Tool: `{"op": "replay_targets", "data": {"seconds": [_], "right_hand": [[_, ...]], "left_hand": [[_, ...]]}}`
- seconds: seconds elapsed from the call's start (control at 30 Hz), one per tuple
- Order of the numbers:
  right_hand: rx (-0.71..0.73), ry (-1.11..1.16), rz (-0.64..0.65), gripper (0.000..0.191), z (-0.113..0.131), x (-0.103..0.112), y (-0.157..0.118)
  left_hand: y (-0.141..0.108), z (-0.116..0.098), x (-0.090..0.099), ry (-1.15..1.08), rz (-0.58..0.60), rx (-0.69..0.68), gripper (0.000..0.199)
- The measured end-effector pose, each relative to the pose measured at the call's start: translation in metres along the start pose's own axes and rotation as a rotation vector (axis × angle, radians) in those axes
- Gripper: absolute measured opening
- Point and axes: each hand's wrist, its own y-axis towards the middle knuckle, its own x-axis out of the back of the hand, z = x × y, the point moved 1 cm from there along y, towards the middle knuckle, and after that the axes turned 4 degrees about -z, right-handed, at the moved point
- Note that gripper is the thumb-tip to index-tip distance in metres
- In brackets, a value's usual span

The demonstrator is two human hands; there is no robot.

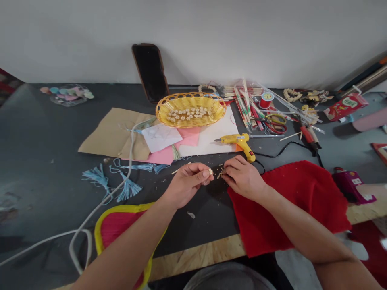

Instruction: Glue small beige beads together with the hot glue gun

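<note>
Your left hand [188,181] has a small pale bead cluster [211,171] pinched in its fingers, above the counter [208,219]. Right hand [245,177] has its fingers down at the loose beads [219,176]; can't tell if they grip one. Progress, my read: the clusters in the basket [161,110] look done, the one you hold looks unfinished, and the loose beads are unused. Counts: 1 held, roughly twenty in the basket, too small to be exact; loose beads uncountable; 1 basket, 1 yellow glue gun [237,139], 1 red cloth [296,201], 1 phone [151,72].
</note>
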Motion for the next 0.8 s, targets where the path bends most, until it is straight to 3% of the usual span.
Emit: {"op": "replay_targets", "data": {"seconds": [0.33, 0.53, 0.6, 0.7, 0.8], "right_hand": [[-0.011, 0.067, -0.097, 0.016, 0.002, 0.006, 0.002], [0.068, 0.117, -0.001, 0.009, -0.001, 0.013, -0.003], [-0.024, 0.113, -0.079, 0.01, -0.01, 0.022, -0.003], [-0.296, 0.021, -0.243, 0.014, -0.033, 0.036, -0.006], [-0.55, -0.036, -0.192, 0.022, -0.054, 0.037, -0.008]], "left_hand": [[-0.001, 0.001, 0.001, 0.012, -0.002, 0.013, 0.023], [-0.001, 0.002, 0.001, 0.019, 0.005, 0.01, 0.023], [0.0, 0.002, 0.001, 0.016, -0.003, 0.008, 0.023], [0.0, 0.002, 0.001, 0.009, -0.015, 0.014, 0.023], [-0.001, 0.001, 0.0, 0.023, -0.016, 0.016, 0.023]]}}
